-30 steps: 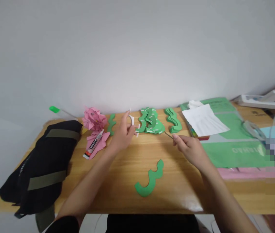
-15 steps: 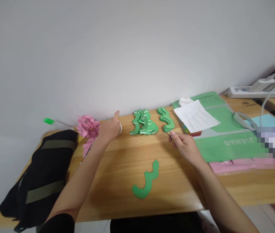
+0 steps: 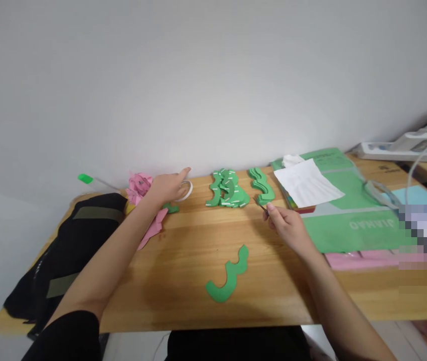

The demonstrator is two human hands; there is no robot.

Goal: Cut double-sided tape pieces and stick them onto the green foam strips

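Here, the left hand (image 3: pixel 168 188) reaches forward, index finger (image 3: pixel 184 173) extended, beside the tape roll (image 3: pixel 191 190); whether it grips, I cannot tell. The right hand (image 3: pixel 287 224) pinches a pointed tool (image 3: pixel 261 205) near stacked green paper (image 3: pixel 268 192).

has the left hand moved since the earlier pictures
Yes. The left hand has moved to the left, away from the white-striped green pile, which it was close beside one second ago, and toward the pink paper.

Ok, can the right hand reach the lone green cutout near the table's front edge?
Probably yes: the green cutout lies uncovered on the table, with nothing between it and the right hand, though that hand holds a thin dark tool.
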